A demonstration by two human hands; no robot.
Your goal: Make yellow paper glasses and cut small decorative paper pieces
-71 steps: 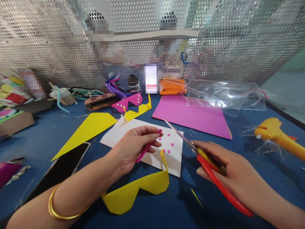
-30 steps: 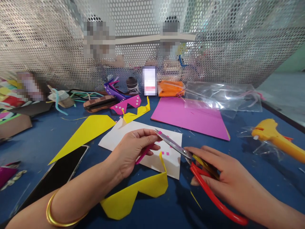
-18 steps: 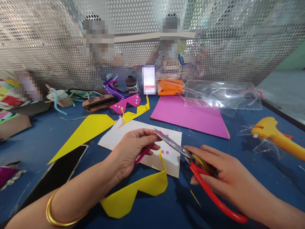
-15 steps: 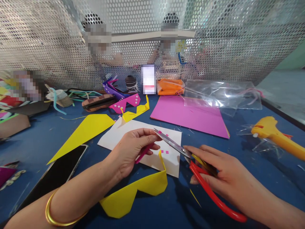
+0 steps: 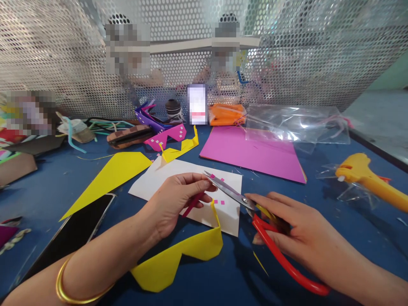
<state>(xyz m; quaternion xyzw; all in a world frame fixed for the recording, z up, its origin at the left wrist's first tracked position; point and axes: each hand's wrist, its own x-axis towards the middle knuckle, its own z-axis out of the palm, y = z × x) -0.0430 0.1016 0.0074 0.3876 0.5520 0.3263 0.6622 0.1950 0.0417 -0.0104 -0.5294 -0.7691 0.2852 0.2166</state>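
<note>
- Where the white sheet [image 5: 165, 182] lies on the blue table [image 5: 57, 187], a thin pink paper strip [image 5: 192, 204] is pinched between thumb and fingertips of the left hand [image 5: 174, 203], just above the sheet.
- The strip's upper end is met by the blade tips of the scissors [image 5: 255, 212] — the blades are seen nearly closed.
- The red handles are gripped by the right hand [image 5: 296, 236], fingers curled through and around them.
- Small pink squares [image 5: 218, 201] are scattered on the sheet beside the blades.
- A yellow paper cut-out [image 5: 178, 259] rests at the sheet's near edge, under the left wrist.
- A black phone [image 5: 73, 233] lies at the left — a magenta sheet [image 5: 251, 153] farther back, a yellow glue gun [image 5: 366, 178] at the right.
</note>
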